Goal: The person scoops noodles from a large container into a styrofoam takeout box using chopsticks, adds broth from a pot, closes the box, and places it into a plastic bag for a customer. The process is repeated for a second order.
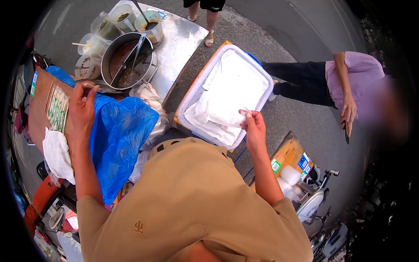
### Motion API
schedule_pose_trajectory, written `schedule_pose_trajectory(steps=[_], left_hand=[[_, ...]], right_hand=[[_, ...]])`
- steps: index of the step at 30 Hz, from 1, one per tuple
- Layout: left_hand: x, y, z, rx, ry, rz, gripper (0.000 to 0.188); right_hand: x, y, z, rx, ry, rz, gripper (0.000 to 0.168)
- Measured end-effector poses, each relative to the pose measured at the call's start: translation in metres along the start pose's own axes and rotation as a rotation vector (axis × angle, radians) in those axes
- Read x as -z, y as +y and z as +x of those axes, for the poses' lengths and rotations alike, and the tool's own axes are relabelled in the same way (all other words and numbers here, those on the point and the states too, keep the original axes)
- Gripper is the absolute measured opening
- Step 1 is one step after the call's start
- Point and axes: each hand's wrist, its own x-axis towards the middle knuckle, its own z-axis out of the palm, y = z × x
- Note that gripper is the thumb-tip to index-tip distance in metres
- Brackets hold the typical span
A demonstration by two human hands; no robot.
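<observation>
My left hand [84, 101] is raised beside a steel pot [154, 67], with thumb and fingertips close around something small and pale; whether it is gripped is unclear. The divided pot holds reddish and dark liquid and has tongs across it. Under my left forearm lie a blue plastic bag [118, 131] and a bundle of wrapped chopsticks [58, 109] on a brown board. My right hand [254, 127] pinches a thin, pale, translucent sheet [243, 113] at the near right of a white cloth [234, 88]. That cloth lies in a pale plastic tub [188, 129].
Plastic jugs [122, 18], one with a ladle, stand around the pot on a metal-topped table [183, 36]. A person in a pink shirt [353, 68] stands at right holding a dark object; another person's legs [212, 21] show ahead. White containers [289, 175] sit by a wooden board [288, 147].
</observation>
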Motion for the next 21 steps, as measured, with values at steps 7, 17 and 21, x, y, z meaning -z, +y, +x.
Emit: schedule_pose_trajectory(steps=[7,17,21], left_hand=[[-0.203,0.201,-0.033,-0.442,-0.633,-0.590,0.016],[-0.347,0.133,-0.065,-0.895,-0.929,0.289,0.030],[-0.306,0.149,-0.054,-0.983,-0.562,0.542,0.052]], right_hand=[[0.004,0.005,-0.017,0.015,0.076,0.104,0.012],[0.021,0.032,-0.023,0.093,0.204,0.107,0.017],[0.026,0.036,-0.028,0.114,0.248,0.030,0.016]])
